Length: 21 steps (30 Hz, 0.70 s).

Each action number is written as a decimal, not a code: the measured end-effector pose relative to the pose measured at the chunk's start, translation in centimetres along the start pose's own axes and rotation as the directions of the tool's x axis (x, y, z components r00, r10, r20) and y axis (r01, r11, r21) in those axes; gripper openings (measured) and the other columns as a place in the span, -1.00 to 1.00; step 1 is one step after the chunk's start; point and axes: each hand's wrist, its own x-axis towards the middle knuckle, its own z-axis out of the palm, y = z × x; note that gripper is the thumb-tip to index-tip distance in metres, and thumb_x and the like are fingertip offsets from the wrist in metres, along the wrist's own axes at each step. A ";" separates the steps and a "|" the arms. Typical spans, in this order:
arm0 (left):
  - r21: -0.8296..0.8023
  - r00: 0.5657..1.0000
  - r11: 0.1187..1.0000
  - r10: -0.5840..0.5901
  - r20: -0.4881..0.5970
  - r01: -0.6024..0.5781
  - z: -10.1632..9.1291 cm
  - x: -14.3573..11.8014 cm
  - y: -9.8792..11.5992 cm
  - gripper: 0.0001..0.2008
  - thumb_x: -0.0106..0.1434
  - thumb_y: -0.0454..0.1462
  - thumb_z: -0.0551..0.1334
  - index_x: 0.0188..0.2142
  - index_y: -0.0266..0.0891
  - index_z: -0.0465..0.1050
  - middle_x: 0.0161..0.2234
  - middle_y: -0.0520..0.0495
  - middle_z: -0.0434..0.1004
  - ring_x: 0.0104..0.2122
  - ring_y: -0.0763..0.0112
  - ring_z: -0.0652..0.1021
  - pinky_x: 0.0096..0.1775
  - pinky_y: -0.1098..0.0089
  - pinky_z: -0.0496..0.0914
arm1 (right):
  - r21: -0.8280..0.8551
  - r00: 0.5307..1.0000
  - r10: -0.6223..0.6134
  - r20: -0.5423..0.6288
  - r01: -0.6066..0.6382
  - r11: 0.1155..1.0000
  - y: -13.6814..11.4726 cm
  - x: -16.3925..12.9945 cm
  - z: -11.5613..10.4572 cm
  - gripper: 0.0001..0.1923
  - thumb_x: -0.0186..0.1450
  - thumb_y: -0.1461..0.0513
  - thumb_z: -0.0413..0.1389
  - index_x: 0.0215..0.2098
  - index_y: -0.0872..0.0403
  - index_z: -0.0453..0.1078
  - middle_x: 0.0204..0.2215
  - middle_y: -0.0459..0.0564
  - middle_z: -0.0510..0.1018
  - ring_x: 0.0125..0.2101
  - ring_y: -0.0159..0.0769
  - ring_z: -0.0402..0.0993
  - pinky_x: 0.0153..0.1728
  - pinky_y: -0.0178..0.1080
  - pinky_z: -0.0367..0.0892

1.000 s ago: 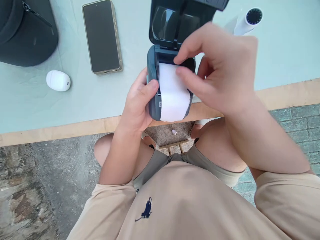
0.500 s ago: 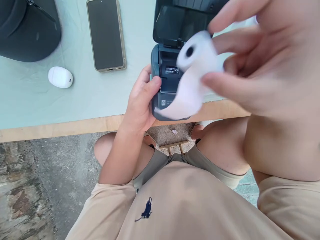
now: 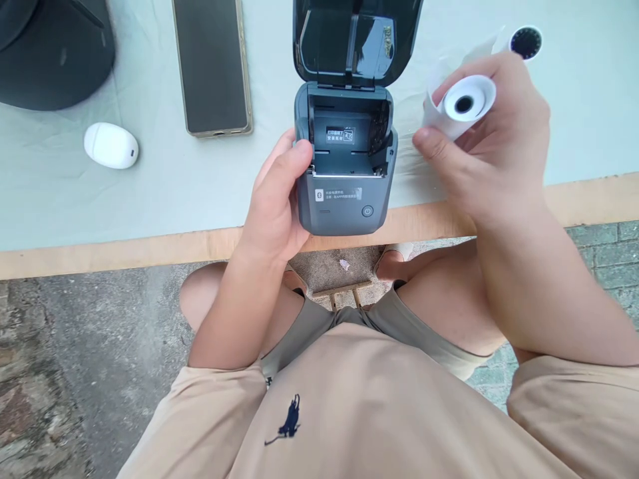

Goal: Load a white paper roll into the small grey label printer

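- At the near edge of the tabletop (image 3: 150,199) sits a small printer (image 3: 344,179). Its lid (image 3: 355,40) stands up and open, so the paper bay inside shows, and nothing is in it.
- The left hand (image 3: 274,206) wraps the printer's left side, thumb on the top edge. This grip looks meant to stop the printer sliding off the edge.
- The right hand (image 3: 494,146) is just to the right of the printer, above the tabletop. Its fingers pinch a paper roll (image 3: 462,103), with the hole facing up at us. A loose end curls behind the roll.
- The roll is out of the printer and does not touch it.
- Farther back lie a phone (image 3: 212,66), a white egg-shaped thing (image 3: 110,145) and a dark bag (image 3: 50,60), well away from the hands.
- A white tube (image 3: 524,41) peeks out behind the right hand.
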 end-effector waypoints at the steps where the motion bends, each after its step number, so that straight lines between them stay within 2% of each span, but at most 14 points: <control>1: -0.004 1.000 1.000 0.001 -0.001 -0.001 0.0 0.0 0.0 -0.79 0.22 -0.09 0.17 -0.22 -0.12 0.39 -0.09 -0.01 0.52 0.18 0.09 0.34 0.11 0.16 0.34 | -0.100 0.998 -0.052 -0.048 0.047 0.994 0.1 0.0 0.0 -0.72 0.16 0.08 0.18 -0.18 -0.09 0.30 -0.15 -0.12 0.40 -0.11 -0.34 0.33 -0.10 -0.23 0.31; 3: -0.010 1.000 1.000 0.003 -0.001 -0.003 0.0 0.0 0.0 -0.80 0.22 -0.09 0.18 -0.23 -0.11 0.39 -0.10 0.00 0.53 0.19 0.08 0.32 0.12 0.15 0.33 | -0.278 0.990 -0.104 -0.095 0.074 0.958 0.5 0.2 0.2 -0.69 0.12 0.12 0.22 -0.17 -0.09 0.34 -0.19 -0.13 0.44 -0.15 -0.33 0.35 -0.07 -0.20 0.29; 5: -0.010 1.000 1.000 -0.003 0.004 0.003 -0.1 0.0 0.0 -0.80 0.22 -0.09 0.17 -0.21 -0.10 0.39 -0.10 0.00 0.53 0.18 0.09 0.32 0.11 0.16 0.34 | -0.370 0.997 -0.029 -0.073 0.000 0.929 0.7 0.3 0.4 -0.58 0.06 0.14 0.26 -0.11 -0.12 0.33 -0.17 -0.15 0.47 -0.20 -0.32 0.37 -0.11 -0.17 0.30; 7: -0.014 1.000 1.000 -0.009 0.005 0.009 -0.1 0.0 -0.1 -0.79 0.23 -0.10 0.16 -0.20 -0.11 0.37 -0.10 0.00 0.53 0.16 0.12 0.36 0.10 0.18 0.35 | -0.385 0.998 0.033 -0.057 -0.052 0.922 0.7 0.3 0.2 -0.46 0.02 0.13 0.29 -0.04 -0.12 0.30 -0.16 -0.12 0.50 -0.22 -0.29 0.39 -0.15 -0.17 0.31; 9: -0.026 1.000 1.000 -0.003 0.004 0.003 -0.1 0.0 -0.3 -0.79 0.23 -0.10 0.15 -0.19 -0.11 0.36 -0.12 -0.01 0.53 0.12 0.15 0.40 0.08 0.20 0.37 | -0.318 0.993 -0.051 -0.106 0.015 0.948 0.6 0.2 -0.3 -0.44 0.04 0.13 0.26 0.01 -0.07 0.29 -0.16 -0.08 0.51 -0.19 -0.27 0.44 -0.22 -0.21 0.29; 10: -0.032 1.000 0.999 0.002 0.003 -0.002 -0.1 0.0 -0.3 -0.78 0.23 -0.10 0.15 -0.18 -0.11 0.36 -0.13 -0.01 0.52 0.10 0.16 0.42 0.07 0.21 0.38 | -0.291 0.970 -0.141 -0.198 0.079 0.953 0.6 0.2 -0.8 -0.49 0.08 0.13 0.23 0.00 -0.04 0.32 -0.18 -0.07 0.52 -0.18 -0.27 0.45 -0.26 -0.24 0.28; 11: -0.035 1.000 0.999 0.006 0.002 -0.006 -0.1 0.0 -0.3 -0.78 0.23 -0.10 0.15 -0.18 -0.11 0.36 -0.14 -0.02 0.52 0.09 0.17 0.44 0.06 0.22 0.39 | -0.292 0.927 -0.227 -0.299 0.138 0.946 0.7 0.2 -1.4 -0.56 0.13 0.13 0.18 -0.02 -0.02 0.35 -0.17 -0.06 0.52 -0.16 -0.28 0.46 -0.30 -0.26 0.25; 13: -0.033 1.000 0.999 0.010 -0.005 -0.010 0.0 0.0 -0.3 -0.78 0.23 -0.10 0.15 -0.18 -0.11 0.36 -0.15 -0.02 0.52 0.06 0.19 0.47 0.04 0.22 0.40 | -0.380 0.829 -0.296 -0.475 0.110 0.918 1.2 0.5 -2.5 -0.64 0.18 0.09 0.12 -0.06 -0.01 0.40 -0.10 -0.08 0.50 -0.13 -0.31 0.45 -0.29 -0.27 0.25; 14: -0.027 1.000 1.000 0.007 -0.008 -0.007 0.0 0.0 -0.3 -0.78 0.23 -0.10 0.15 -0.18 -0.11 0.36 -0.14 -0.02 0.52 0.06 0.19 0.47 0.04 0.22 0.41 | -0.422 0.841 -0.263 -0.473 0.046 0.905 1.7 0.7 -3.0 -0.60 0.18 0.09 0.12 -0.02 -0.01 0.38 -0.01 -0.07 0.44 -0.07 -0.31 0.42 -0.25 -0.26 0.26; 15: -0.017 1.000 1.000 0.001 -0.013 -0.002 0.1 0.0 -0.2 -0.79 0.23 -0.10 0.15 -0.19 -0.11 0.36 -0.13 -0.02 0.51 0.06 0.19 0.47 0.03 0.22 0.41 | -0.447 0.873 -0.203 -0.443 -0.019 0.894 2.1 1.1 -3.3 -0.55 0.15 0.11 0.15 0.01 0.01 0.35 0.06 -0.04 0.38 -0.02 -0.28 0.38 -0.21 -0.26 0.28; 17: 0.013 1.000 1.000 -0.013 -0.021 0.013 0.1 0.0 -0.1 -0.78 0.22 -0.09 0.16 -0.18 -0.10 0.36 -0.11 -0.02 0.51 0.08 0.18 0.45 0.03 0.23 0.40 | -0.464 0.944 -0.070 -0.323 -0.093 0.881 3.0 1.7 -3.6 -0.43 0.07 0.19 0.20 0.06 0.05 0.26 0.07 0.05 0.31 0.03 -0.24 0.31 -0.13 -0.26 0.30; 19: 0.047 0.999 0.999 -0.020 -0.033 0.022 0.1 0.0 0.0 -0.76 0.21 -0.07 0.17 -0.17 -0.10 0.35 -0.11 -0.02 0.51 0.09 0.17 0.43 0.04 0.22 0.40 | -0.453 0.971 -0.010 -0.240 -0.103 0.886 3.6 2.2 -3.5 -0.42 0.05 0.24 0.20 0.05 0.04 0.24 0.01 0.05 0.33 0.00 -0.27 0.28 -0.07 -0.27 0.28; 21: 0.060 0.999 0.998 -0.016 -0.037 0.018 0.1 0.1 -0.1 -0.75 0.21 -0.07 0.17 -0.17 -0.10 0.35 -0.11 -0.03 0.51 0.08 0.17 0.44 0.04 0.22 0.40 | -0.445 0.977 -0.031 -0.213 -0.069 0.893 3.7 2.4 -3.1 -0.51 0.09 0.26 0.16 0.01 -0.02 0.28 -0.04 0.00 0.38 -0.08 -0.34 0.29 -0.12 -0.30 0.26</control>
